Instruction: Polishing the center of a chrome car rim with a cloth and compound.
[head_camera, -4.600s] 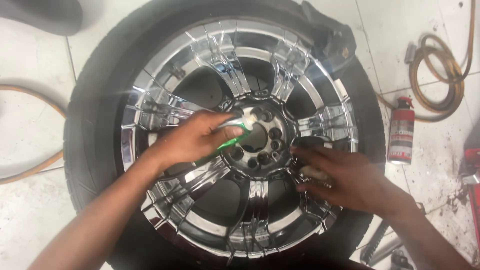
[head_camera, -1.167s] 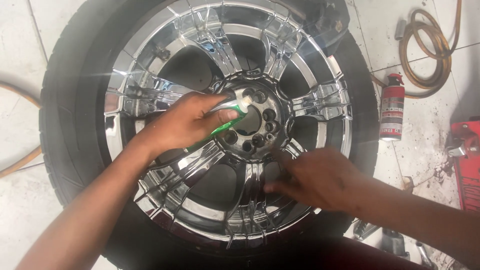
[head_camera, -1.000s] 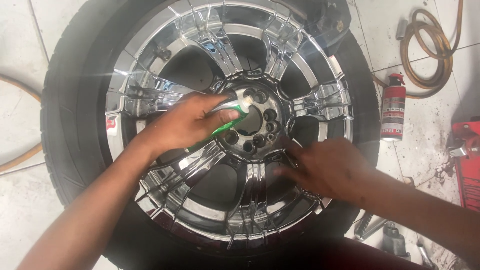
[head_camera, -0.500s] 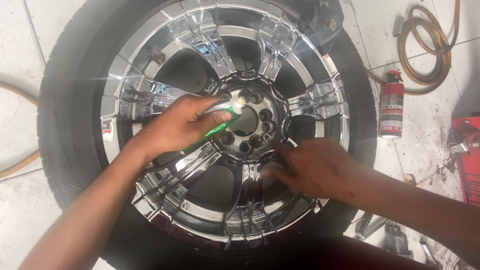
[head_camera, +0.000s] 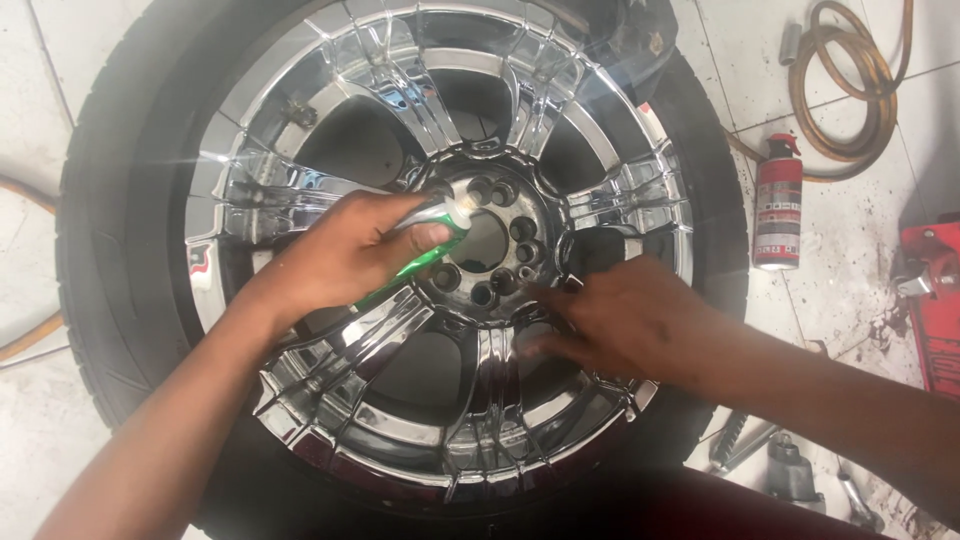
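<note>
Two hands are placed over the hub of a chrome wheel (head_camera: 440, 250). The left hand (head_camera: 345, 255) is closed around a small green-handled tool (head_camera: 410, 265), whose tip is held at the hub's centre bore, beside the ring of lug holes. The right hand (head_camera: 625, 320) is laid flat, fingers spread, on the lower right spoke; nothing is seen in its grasp. The wheel is mounted in a black tyre (head_camera: 110, 260) and lies flat on the tiled floor (head_camera: 40, 450), face up.

The tool is judged light and rigid; it is best gripped along its green handle. The wheel is judged heavy and stiff, its polished chrome slippery and easily scratched; it is best held through the spoke openings or by the tyre's rubber.

To the right of the tyre, a red and white aerosol can (head_camera: 778, 205) stands upright, with a coiled tan hose (head_camera: 850, 90) beyond it. A red piece of equipment (head_camera: 935, 300) is cut off by the right edge.
</note>
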